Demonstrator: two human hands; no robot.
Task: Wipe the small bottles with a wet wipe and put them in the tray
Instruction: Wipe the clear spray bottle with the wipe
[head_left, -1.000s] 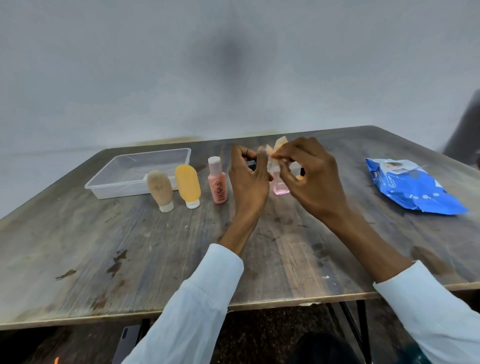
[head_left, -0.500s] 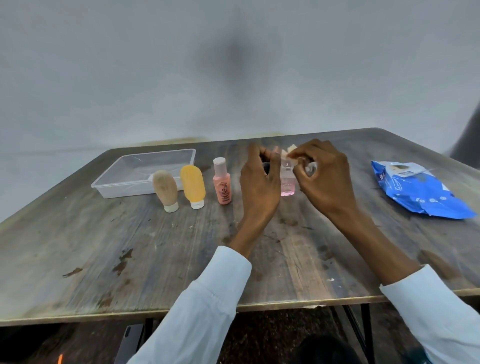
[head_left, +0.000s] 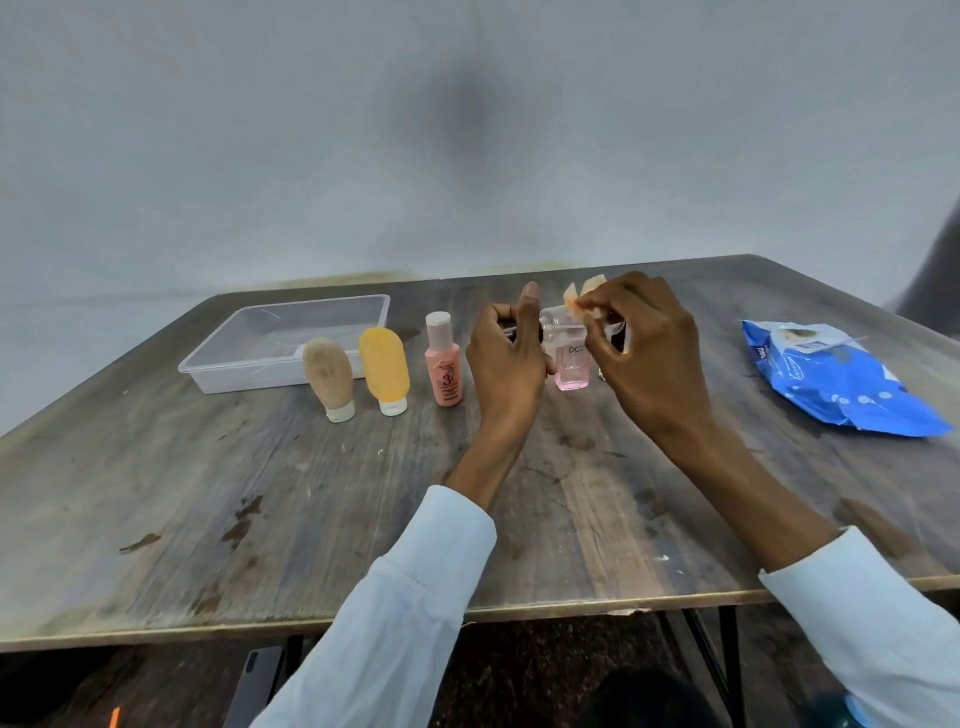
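**Both hands on the pink bottle at centre frame**

Your left hand (head_left: 511, 358) gripped the clear bottle of pink liquid (head_left: 570, 361) from its left side, fingers curled round the top and thumb raised. Your right hand (head_left: 644, 353) pinched a crumpled wet wipe (head_left: 582, 299) against the bottle's upper part. You kept the bottle upright, just right of centre in the frame; whether its base touched the desk (head_left: 311, 493) I could not tell. Left of it stood three more bottles in a row: a peach bottle (head_left: 443, 366), a yellow tube (head_left: 384, 370) and a beige tube (head_left: 328, 376), both tubes cap-down. The clear tray (head_left: 291, 340) lay behind them, upper left. The blue wipes pack (head_left: 836, 382) lay at the right edge.
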